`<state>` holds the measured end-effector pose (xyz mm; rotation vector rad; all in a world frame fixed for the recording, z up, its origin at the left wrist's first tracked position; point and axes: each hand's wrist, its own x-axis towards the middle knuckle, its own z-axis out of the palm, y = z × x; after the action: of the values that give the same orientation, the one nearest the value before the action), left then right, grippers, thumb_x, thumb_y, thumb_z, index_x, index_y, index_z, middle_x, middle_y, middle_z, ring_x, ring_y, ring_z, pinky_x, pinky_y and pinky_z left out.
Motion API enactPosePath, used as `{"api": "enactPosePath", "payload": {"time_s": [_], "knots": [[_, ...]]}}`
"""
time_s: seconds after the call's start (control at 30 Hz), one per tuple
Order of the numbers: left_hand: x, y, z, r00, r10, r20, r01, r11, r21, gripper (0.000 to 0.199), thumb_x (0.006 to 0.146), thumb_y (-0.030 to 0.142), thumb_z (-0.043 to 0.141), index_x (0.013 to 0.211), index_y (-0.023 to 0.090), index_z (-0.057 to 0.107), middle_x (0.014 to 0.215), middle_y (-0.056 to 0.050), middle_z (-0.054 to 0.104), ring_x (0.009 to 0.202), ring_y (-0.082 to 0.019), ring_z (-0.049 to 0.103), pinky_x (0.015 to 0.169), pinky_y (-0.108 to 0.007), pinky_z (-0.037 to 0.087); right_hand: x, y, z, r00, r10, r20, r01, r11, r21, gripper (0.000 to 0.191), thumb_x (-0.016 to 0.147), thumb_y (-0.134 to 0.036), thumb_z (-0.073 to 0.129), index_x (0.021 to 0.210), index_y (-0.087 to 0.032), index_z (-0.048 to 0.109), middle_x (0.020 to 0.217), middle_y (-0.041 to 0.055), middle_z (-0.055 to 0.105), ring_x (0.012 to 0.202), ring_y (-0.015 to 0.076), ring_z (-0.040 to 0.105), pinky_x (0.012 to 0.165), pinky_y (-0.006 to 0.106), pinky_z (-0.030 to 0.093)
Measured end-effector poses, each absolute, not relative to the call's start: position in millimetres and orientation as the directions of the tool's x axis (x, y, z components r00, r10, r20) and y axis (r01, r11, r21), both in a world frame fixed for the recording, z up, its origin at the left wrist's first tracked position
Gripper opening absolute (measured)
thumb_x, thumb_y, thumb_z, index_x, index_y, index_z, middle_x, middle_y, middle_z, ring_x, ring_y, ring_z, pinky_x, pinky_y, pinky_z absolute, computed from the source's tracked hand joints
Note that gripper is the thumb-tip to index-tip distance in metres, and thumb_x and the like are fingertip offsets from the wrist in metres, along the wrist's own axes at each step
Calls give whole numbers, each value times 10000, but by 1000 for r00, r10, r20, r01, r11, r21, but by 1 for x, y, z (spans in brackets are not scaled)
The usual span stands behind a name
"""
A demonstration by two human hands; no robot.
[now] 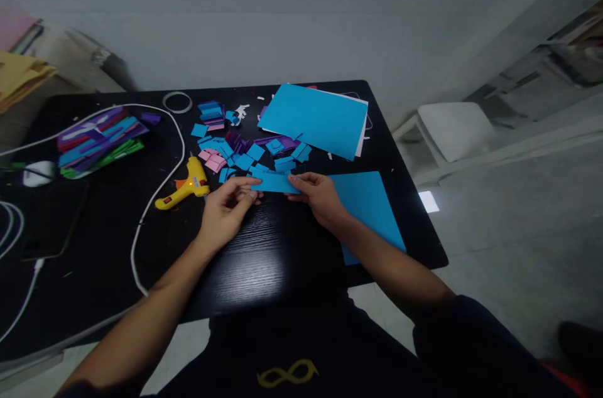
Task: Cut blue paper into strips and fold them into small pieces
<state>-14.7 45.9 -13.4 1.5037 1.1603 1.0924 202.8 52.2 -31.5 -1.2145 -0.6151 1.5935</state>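
A blue paper strip (274, 182) is held level above the black table, stretched between both hands. My left hand (229, 204) is closed on its left end, thumb toward me. At the other end, my right hand (318, 196) pinches the strip between thumb and fingers. Just beyond it lies a pile of small folded paper pieces (244, 161), blue, pink and purple. A blue sheet (370, 206) lies flat under my right forearm, which covers part of it. Left of my left hand rests a yellow glue gun (187, 186) with a small lit spot.
More blue sheets (315, 118) lie at the back right, over white paper. A roll of tape (178, 102) sits near the back edge. Bundled coloured paper (98, 137) is at the left. A white cable (136, 253) crosses the black table (282, 272). A white stool (452, 128) stands right.
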Motion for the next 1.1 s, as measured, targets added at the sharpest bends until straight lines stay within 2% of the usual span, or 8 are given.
{"api": "enactPosePath", "payload": {"time_s": [0.3,0.4,0.53,0.6,0.73,1.1], "knots": [[-10,42,-12,81,978,194,241,-209,948,204,912,270,707,1082,178,770,836,-23,776,768,-165,748,764,-283,587,199,51,-29,27,909,-415,-448,-360,-818,400,594,-410,988,786,-145,758,766,30,752,686,154,734,693,284,670],[-8,42,-10,94,978,186,182,-201,963,230,905,284,711,1104,173,736,852,-31,771,770,-167,742,767,-291,591,199,50,-29,33,911,-411,-447,-355,-821,393,600,-409,983,790,-147,761,783,33,757,694,156,736,706,293,672],[-7,45,-7,140,988,66,-30,-62,998,372,863,340,753,1176,179,630,861,-32,763,796,-195,741,743,-323,613,200,50,-30,39,919,-393,-428,-340,-838,409,603,-431,981,792,-150,751,772,24,747,686,153,734,707,298,674],[-7,47,-6,176,984,-26,-63,37,997,298,880,378,732,1072,170,638,832,-34,752,752,-186,725,688,-303,599,200,50,-30,35,923,-383,-414,-336,-846,409,611,-441,978,787,-154,746,761,17,740,694,156,735,714,305,677],[-8,49,-6,178,978,-109,18,107,994,255,893,384,723,810,157,643,729,-24,715,600,-125,636,605,-249,530,199,49,-29,37,928,-372,-396,-328,-858,413,606,-456,975,779,-159,746,750,9,733,718,159,731,723,313,681],[-14,56,0,212,948,-236,77,224,971,262,784,381,804,735,139,715,690,-50,732,537,-124,612,551,-250,499,205,52,-23,86,940,-330,-326,-287,-901,402,594,-465,970,783,-172,771,801,33,745,797,194,722,746,354,682]]}}
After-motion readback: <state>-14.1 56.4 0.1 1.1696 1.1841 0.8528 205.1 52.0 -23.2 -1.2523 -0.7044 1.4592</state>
